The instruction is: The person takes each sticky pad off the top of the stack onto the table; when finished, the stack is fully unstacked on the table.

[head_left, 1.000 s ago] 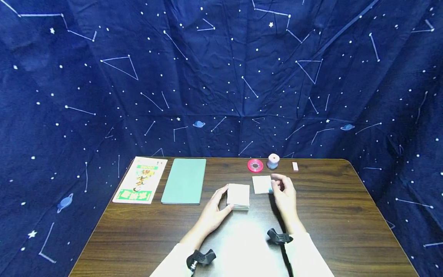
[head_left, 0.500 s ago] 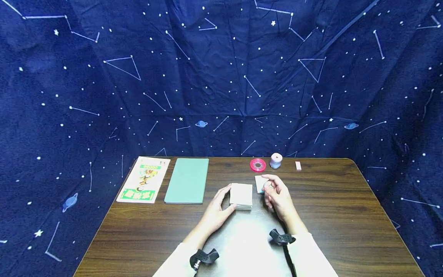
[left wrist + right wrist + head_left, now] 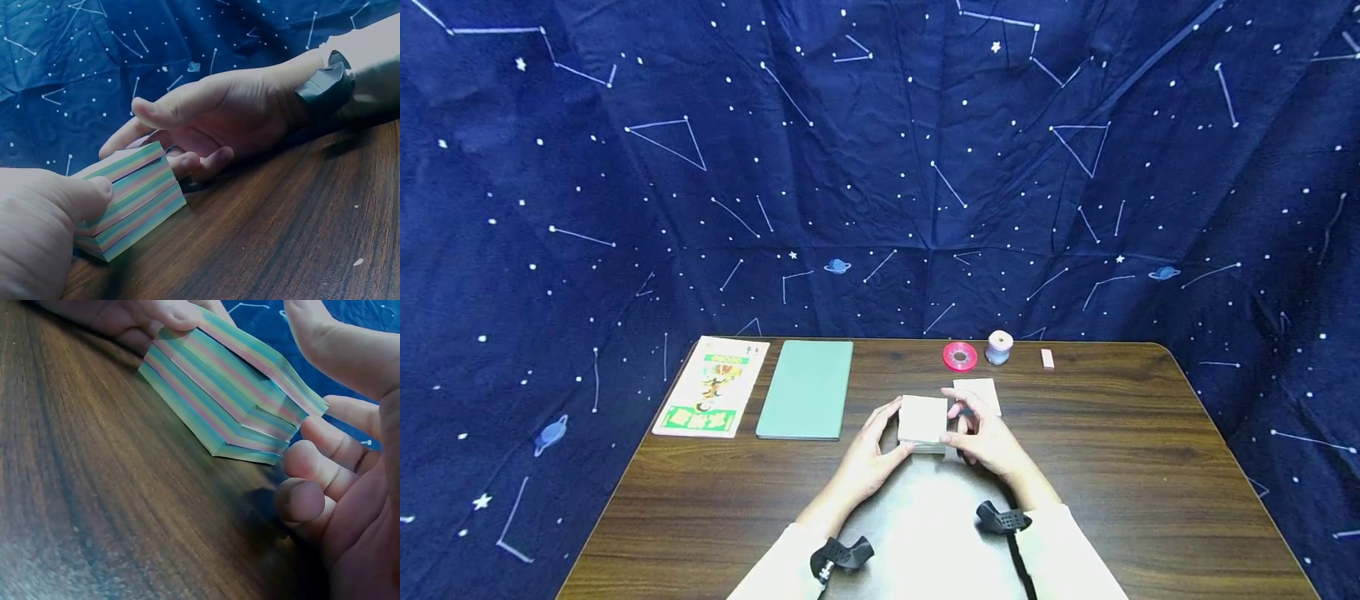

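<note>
A stack of sticky note pads [image 3: 922, 419], white on top with pastel striped sides, sits on the table. My left hand [image 3: 863, 467] grips it from the left, thumb on the near side; in the left wrist view, that thumb presses the striped edges [image 3: 144, 200]. At the stack's right side is my right hand [image 3: 992, 442], its thumb lifted apart from the pads. In the right wrist view, its fingers [image 3: 319, 425] are at the striped right edge of the stack [image 3: 219, 394], where the top pad juts out unevenly. Behind the right hand lies another white pad [image 3: 979, 388], partly covered.
Toward the back stand a pink ring-shaped spool [image 3: 959, 357], a pale spool [image 3: 999, 347] and a small pink-and-white block [image 3: 1047, 359]. On the left lie a green notebook [image 3: 806, 389] and an illustrated booklet [image 3: 711, 387]. A dark starry cloth [image 3: 880, 167] hangs behind the table.
My right hand has moved left from the separate white pad to the right side of the stack. The separate pad stays behind. My left hand keeps its grip on the stack.
</note>
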Available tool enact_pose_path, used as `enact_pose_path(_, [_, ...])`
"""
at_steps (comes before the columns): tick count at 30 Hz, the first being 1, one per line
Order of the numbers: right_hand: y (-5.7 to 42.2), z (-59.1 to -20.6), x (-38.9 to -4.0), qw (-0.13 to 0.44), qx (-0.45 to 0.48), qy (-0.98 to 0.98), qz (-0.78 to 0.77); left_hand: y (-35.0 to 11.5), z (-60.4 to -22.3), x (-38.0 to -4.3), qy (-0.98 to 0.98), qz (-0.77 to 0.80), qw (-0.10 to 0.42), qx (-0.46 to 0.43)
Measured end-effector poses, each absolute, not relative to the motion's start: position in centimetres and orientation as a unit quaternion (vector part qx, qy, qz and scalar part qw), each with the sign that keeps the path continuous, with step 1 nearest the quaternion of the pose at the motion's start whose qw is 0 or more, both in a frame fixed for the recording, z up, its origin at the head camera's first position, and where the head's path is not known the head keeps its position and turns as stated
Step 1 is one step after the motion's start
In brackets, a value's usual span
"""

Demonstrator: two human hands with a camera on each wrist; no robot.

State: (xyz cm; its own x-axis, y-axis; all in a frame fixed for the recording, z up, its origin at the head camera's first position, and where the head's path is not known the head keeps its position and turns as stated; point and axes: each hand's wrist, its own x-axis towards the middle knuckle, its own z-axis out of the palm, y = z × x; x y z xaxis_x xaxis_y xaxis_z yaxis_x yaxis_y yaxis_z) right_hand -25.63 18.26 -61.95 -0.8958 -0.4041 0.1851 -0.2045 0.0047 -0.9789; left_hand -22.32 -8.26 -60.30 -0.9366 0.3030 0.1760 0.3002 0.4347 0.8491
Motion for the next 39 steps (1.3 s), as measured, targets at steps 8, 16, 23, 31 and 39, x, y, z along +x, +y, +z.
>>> enact_pose_path(8, [18.2, -62.1, -25.8, 0.087, -0.222, 0.699, -0.674, -8.4, -60.3, -22.4, 0.848, 0.498, 0.001, 0.180])
enact_pose_path(16, [18.1, -61.7, -25.7, 0.097, -0.214, 0.717, -0.657, -8.4, -60.8, -22.4, 0.852, 0.484, -0.032, 0.197])
enact_pose_path(23, [18.1, -61.5, -25.6, 0.101, -0.212, 0.719, -0.654, -8.3, -61.0, -22.3, 0.844, 0.492, -0.048, 0.210])
enact_pose_path(31, [18.2, -61.1, -25.6, 0.093, -0.215, 0.710, -0.664, -8.2, -60.0, -22.3, 0.856, 0.490, 0.008, 0.167])
enact_pose_path(39, [18.1, -61.8, -25.0, 0.041, -0.243, 0.701, -0.669, -8.2, -60.2, -22.2, 0.850, 0.503, 0.020, 0.159])
